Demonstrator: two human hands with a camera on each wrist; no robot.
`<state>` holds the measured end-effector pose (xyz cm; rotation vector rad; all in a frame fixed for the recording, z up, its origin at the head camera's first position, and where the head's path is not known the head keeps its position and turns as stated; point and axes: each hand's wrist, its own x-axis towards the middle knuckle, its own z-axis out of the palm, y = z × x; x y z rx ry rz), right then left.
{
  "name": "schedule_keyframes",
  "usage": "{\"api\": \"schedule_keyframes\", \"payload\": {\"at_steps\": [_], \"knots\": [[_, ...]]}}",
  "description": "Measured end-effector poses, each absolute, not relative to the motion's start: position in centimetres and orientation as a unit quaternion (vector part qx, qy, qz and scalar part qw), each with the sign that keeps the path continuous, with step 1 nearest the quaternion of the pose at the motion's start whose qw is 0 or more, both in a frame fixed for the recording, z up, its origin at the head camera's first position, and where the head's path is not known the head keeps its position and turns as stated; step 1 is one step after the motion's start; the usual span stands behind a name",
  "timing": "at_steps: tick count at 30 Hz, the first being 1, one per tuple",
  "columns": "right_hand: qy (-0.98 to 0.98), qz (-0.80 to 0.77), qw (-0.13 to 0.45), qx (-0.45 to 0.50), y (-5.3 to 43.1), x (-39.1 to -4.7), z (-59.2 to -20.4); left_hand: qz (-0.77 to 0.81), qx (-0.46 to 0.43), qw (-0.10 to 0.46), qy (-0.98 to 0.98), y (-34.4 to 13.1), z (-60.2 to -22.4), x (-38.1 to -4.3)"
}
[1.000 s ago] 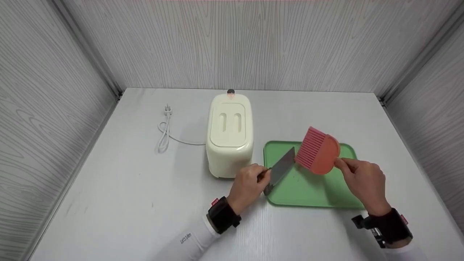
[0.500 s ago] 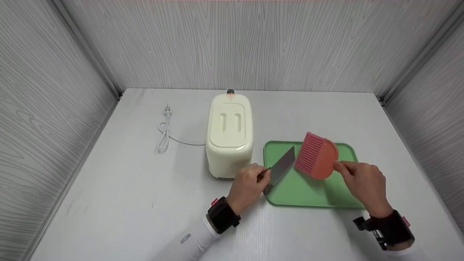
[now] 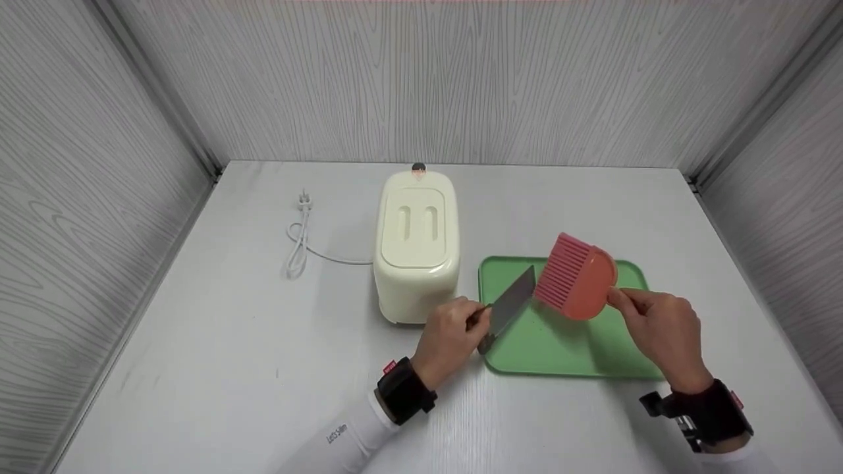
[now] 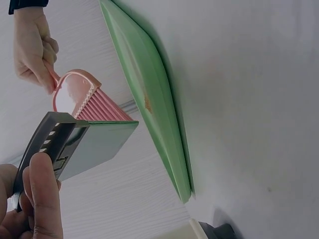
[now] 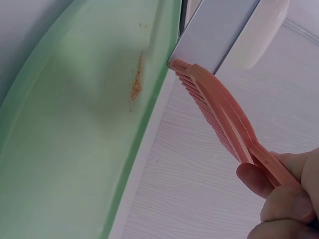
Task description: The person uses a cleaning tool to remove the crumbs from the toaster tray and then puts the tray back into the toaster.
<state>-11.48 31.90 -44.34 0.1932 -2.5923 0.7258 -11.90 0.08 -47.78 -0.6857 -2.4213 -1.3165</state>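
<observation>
My left hand [image 3: 451, 339] grips the dark slotted handle of a flat grey metal plate, which looks like a toaster crumb tray [image 3: 514, 299]. It is tilted over the left part of a green tray [image 3: 546, 355]. Between thumb and fingers, my right hand [image 3: 665, 332] pinches the short handle of a coral brush [image 3: 589, 280] with ridged pink bristles. In the right wrist view, the bristle end of the brush [image 5: 219, 99] is right at the edge of the metal plate [image 5: 214, 35]. Brown crumbs [image 5: 135, 87] lie on the green tray below.
A cream toaster [image 3: 418, 283], lid on top, stands just left of the green tray, close to my left hand. Its white cord and plug [image 3: 301, 230] lie on the table farther left. Wood-grain panels [image 3: 421, 79] enclose the back and both sides.
The brush dips slightly toward me, then rises back near its earlier height, staying beside the crumb tray's edge. My left hand and the crumb tray hold almost still.
</observation>
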Motion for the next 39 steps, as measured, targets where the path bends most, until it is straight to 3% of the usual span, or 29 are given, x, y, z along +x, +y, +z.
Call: {"api": "schedule_keyframes", "payload": {"at_steps": [39], "knots": [[-0.937, 0.247, 0.236, 0.065, 31.55, -11.67, -44.54, -0.449, -0.241, 0.158, -0.846, 0.08, -47.76, -11.93]]}}
